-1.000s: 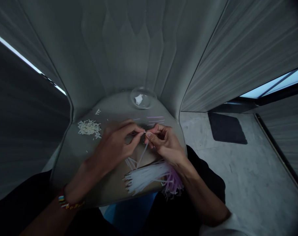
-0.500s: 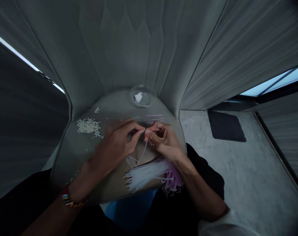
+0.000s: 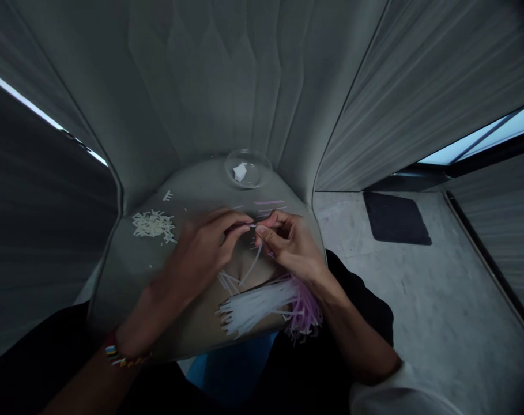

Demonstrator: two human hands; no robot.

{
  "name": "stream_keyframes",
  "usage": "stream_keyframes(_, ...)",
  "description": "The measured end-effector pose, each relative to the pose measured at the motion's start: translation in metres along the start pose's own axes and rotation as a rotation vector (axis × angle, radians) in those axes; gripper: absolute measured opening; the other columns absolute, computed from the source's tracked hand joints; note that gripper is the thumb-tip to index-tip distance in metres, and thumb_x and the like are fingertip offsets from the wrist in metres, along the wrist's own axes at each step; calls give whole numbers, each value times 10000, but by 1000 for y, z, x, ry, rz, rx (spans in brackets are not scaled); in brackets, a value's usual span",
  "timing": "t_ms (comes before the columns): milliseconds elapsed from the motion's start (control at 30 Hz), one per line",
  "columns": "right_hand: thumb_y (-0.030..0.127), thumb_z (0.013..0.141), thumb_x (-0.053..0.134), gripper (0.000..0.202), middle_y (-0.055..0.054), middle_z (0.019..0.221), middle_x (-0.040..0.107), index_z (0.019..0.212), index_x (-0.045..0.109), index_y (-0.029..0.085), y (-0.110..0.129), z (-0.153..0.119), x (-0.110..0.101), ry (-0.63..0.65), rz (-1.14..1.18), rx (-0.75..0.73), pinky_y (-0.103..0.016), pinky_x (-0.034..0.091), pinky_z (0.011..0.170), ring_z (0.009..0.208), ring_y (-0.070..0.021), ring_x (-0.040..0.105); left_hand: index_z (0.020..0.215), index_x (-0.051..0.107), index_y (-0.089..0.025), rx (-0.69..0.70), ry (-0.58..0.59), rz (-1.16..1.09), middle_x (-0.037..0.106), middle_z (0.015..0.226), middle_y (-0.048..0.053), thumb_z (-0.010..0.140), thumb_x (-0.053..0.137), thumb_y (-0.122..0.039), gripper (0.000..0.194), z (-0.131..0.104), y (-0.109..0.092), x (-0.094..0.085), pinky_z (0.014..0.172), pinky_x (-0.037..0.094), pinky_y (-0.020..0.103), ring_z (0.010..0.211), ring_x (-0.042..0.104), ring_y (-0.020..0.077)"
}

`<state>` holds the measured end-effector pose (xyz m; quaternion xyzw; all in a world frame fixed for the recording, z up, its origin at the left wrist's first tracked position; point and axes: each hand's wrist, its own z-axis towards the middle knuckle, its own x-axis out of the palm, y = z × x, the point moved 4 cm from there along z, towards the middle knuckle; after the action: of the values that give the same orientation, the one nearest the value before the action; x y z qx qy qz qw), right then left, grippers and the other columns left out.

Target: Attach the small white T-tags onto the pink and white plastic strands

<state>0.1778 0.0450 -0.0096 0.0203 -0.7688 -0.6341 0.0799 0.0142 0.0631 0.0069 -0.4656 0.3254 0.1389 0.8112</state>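
Note:
My left hand (image 3: pixel 201 253) and my right hand (image 3: pixel 290 245) meet fingertip to fingertip over a grey seat cushion (image 3: pixel 127 271). Both pinch the top end of one thin pale paper strip (image 3: pixel 249 268), which hangs down between them toward my lap. Below the hands lies a fanned bundle of white strips (image 3: pixel 255 305), with pink strips (image 3: pixel 305 311) at its right end. A beaded bracelet sits on my left wrist (image 3: pixel 119 354).
A heap of short white cut pieces (image 3: pixel 151 225) lies at the cushion's left. A clear bowl (image 3: pixel 248 170) holding a small white folded piece stands at the back. A few loose pink strips (image 3: pixel 270 203) lie behind my hands. Marble floor and a dark mat (image 3: pixel 395 218) are to the right.
Both hands stay pinched on the strip and have barely moved; the fingers shift slightly at its top end. The view has drifted a little.

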Motion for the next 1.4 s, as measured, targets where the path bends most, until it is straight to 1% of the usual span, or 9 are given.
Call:
stream_keyframes(133, 474, 841, 777, 338, 0, 711, 660, 802, 597, 191, -1, -1, -3, -12, -26, -14, -243, 391, 543, 587, -103, 518, 1035, 709, -257, 49, -8, -11, 768, 1047, -20, 982, 595, -208, 135, 1, 1, -3, 889, 542, 293, 963, 722, 165)
stream_keyframes(433, 419, 845, 788, 304, 7, 707, 658, 799, 598, 186, 0, -2, -2, 8, -62, -26, -239, 372, 532, 568, -97, 504, 950, 691, -227, 20, 22, -54, 736, 907, -20, 938, 614, -151, 108, -1, -3, -2, 791, 512, 281, 841, 685, 145)
stream_keyframes(567, 422, 851, 780, 308, 3, 716, 658, 794, 589, 188, 0, -2, -2, 10, -77, -29, -242, 383, 547, 585, -102, 517, 941, 684, -225, 27, 8, -55, 722, 885, -26, 931, 625, -147, 99, -1, -5, -2, 770, 502, 272, 817, 674, 136)
stream_keyframes(700, 423, 869, 761, 302, 3, 713, 654, 786, 590, 188, 0, -2, -3, 17, -108, -42, -242, 375, 547, 590, -103, 516, 945, 682, -228, 20, 27, -55, 715, 888, -21, 937, 611, -147, 108, -2, -5, -1, 768, 503, 279, 825, 670, 142)
stream_keyframes(833, 442, 879, 743, 303, -10, 733, 665, 783, 602, 192, 1, -2, -2, 23, -158, -55, -254, 401, 572, 631, -121, 541, 924, 678, -235, 21, 15, -45, 713, 875, -16, 937, 598, -154, 114, -3, -4, 1, 753, 507, 292, 813, 669, 151)
stream_keyframes(967, 473, 888, 722, 324, -13, 723, 657, 777, 613, 189, 3, -2, -3, 18, -203, -64, -258, 402, 570, 632, -127, 535, 927, 678, -234, 36, 9, -50, 713, 884, -10, 936, 593, -144, 124, -3, -3, 3, 764, 512, 304, 827, 666, 153)
stream_keyframes(1200, 430, 886, 735, 297, -6, 709, 642, 774, 614, 183, 2, -2, -5, 3, -233, -65, -258, 397, 579, 621, -123, 537, 974, 666, -218, 70, 33, -38, 712, 942, -6, 952, 596, -134, 111, -4, -5, 4, 818, 518, 289, 889, 673, 145)
stream_keyframes(1400, 431, 893, 725, 293, -3, 705, 640, 776, 620, 184, 1, -2, -6, 13, -258, -60, -255, 394, 573, 616, -123, 534, 979, 661, -214, 106, -2, -29, 708, 971, 16, 968, 568, -134, 123, -6, -8, 5, 845, 537, 301, 911, 677, 157)
